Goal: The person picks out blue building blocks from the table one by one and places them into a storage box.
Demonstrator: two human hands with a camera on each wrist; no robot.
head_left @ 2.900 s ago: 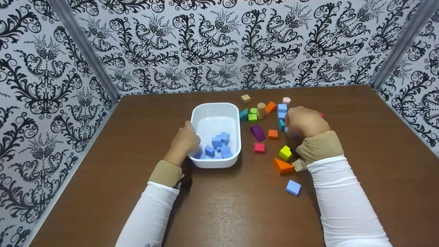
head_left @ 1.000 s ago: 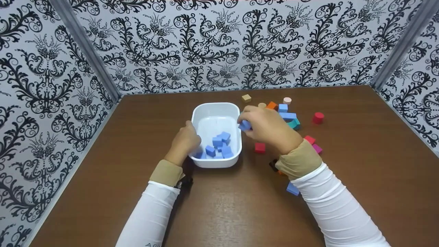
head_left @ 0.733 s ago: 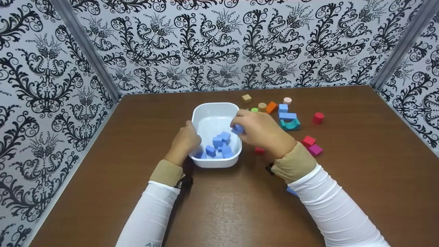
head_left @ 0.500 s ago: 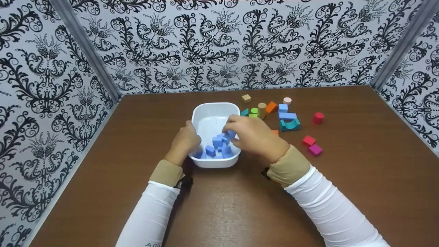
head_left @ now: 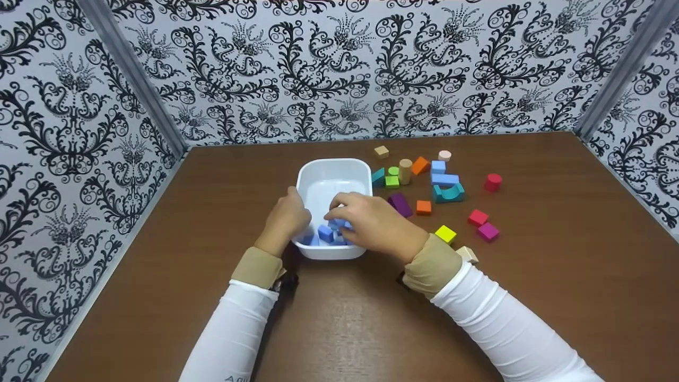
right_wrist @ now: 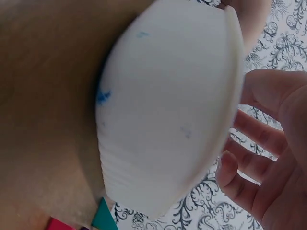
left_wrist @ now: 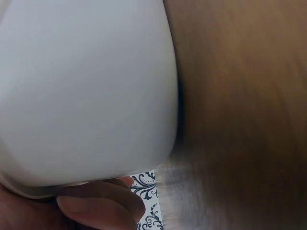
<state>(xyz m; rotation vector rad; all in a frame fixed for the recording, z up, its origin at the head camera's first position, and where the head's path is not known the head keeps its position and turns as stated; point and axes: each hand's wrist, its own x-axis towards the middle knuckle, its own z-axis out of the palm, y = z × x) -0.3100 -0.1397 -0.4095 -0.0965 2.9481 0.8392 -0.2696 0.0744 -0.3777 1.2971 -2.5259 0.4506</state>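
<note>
A white plastic container (head_left: 333,165) stands on the table with several light-blue blocks (head_left: 325,233) in its near half. My left hand (head_left: 286,217) grips its left rim; in the left wrist view, fingers (left_wrist: 96,211) curl at the edge of the container (left_wrist: 91,96). The right hand (head_left: 374,223) reaches over the right rim, its fingers parted just above the blue blocks, partly covering them. In the right wrist view the right hand (right_wrist: 273,143) shows spread fingers beyond the container wall (right_wrist: 168,100), with no block visible between them.
Right of the container lie several loose blocks, including a purple piece (head_left: 400,205), an orange block (head_left: 423,207), a teal arch (head_left: 448,193), a blue bar (head_left: 444,179), a yellow block (head_left: 445,234) and a red cylinder (head_left: 493,182). Patterned walls (head_left: 339,69) border the table.
My right hand picked up a blue block from the pile at right, carried it left over the rim, and its fingers now appear parted inside the container. The left hand has stayed in place.
</note>
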